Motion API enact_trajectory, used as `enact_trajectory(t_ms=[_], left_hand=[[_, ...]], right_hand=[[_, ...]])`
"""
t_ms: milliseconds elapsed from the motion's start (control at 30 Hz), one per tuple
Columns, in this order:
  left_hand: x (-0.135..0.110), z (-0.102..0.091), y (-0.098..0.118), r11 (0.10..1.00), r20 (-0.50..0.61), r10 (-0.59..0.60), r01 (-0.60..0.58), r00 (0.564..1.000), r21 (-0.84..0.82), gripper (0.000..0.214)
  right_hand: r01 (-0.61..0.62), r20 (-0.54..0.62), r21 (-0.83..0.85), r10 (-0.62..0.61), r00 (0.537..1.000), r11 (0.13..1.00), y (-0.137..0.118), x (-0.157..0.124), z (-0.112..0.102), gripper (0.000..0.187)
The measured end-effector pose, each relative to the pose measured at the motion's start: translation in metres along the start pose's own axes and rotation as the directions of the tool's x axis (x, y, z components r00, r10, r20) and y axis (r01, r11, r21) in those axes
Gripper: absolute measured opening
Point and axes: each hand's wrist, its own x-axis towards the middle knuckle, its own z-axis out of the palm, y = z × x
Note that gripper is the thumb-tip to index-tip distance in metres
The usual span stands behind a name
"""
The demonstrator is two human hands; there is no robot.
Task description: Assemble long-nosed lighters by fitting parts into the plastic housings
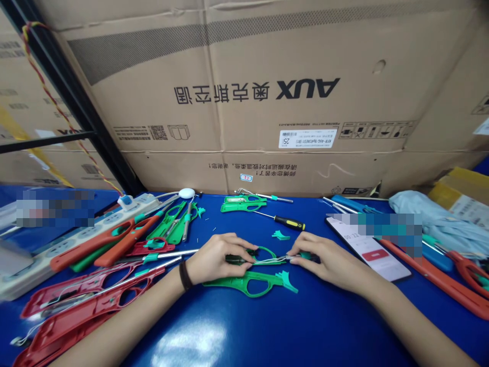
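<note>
My left hand (216, 257) is closed on the handle end of a green lighter body (267, 255) with thin wires and a dark tube. From the other side, my right hand (324, 260) pinches its other end. Just in front of both hands lies a green half-shell (248, 282) on the blue table (267, 326). A small green trigger piece (280, 235) rests behind the hands. A dark band circles my left wrist.
Red and orange lighter shells (87, 295) are piled at left beside a white power strip (72, 232). A black-and-yellow screwdriver (284, 221) and green shells (242, 204) lie farther back. A phone (372, 250), orange parts and a grey cloth (435, 219) sit right. Cardboard boxes (267, 86) wall the rear.
</note>
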Motion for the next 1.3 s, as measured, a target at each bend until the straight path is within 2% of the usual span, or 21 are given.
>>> enact_trajectory(t_ms=[100, 367, 567, 867, 1067, 1300], left_hand=[[0.0, 0.0, 0.0, 1.0, 0.002, -0.003, 0.003, 1.0, -0.008, 0.012], [0.0, 0.001, 0.0, 1.0, 0.001, 0.008, -0.008, 1.0, -0.008, 0.01], [0.0, 0.001, 0.001, 1.0, -0.004, 0.004, -0.004, 1.0, -0.013, 0.009], [0.0, 0.001, 0.001, 1.0, -0.008, -0.008, 0.007, 1.0, -0.006, 0.011], [-0.001, 0.001, 0.003, 1.0, -0.027, -0.003, 0.003, 1.0, 0.01, 0.012], [-0.001, 0.001, 0.003, 1.0, -0.004, -0.011, 0.011, 1.0, 0.022, 0.012]], right_hand=[[-0.001, 0.001, -0.024, 0.001, 1.0, 1.0, -0.001, -0.001, -0.001, 0.019], [0.004, 0.008, 0.04, -0.005, 1.0, 0.999, -0.006, 0.001, 0.004, 0.018], [0.032, -0.028, 0.099, -0.03, 0.999, 0.995, -0.01, 0.002, 0.007, 0.022], [-0.021, -0.03, 0.047, 0.023, 0.999, 0.999, 0.005, 0.001, 0.001, 0.019], [0.001, -0.049, 0.009, -0.001, 0.999, 1.0, 0.0, 0.0, -0.001, 0.02], [0.012, -0.032, 0.042, -0.011, 0.999, 0.999, -0.002, 0.003, 0.003, 0.025]])
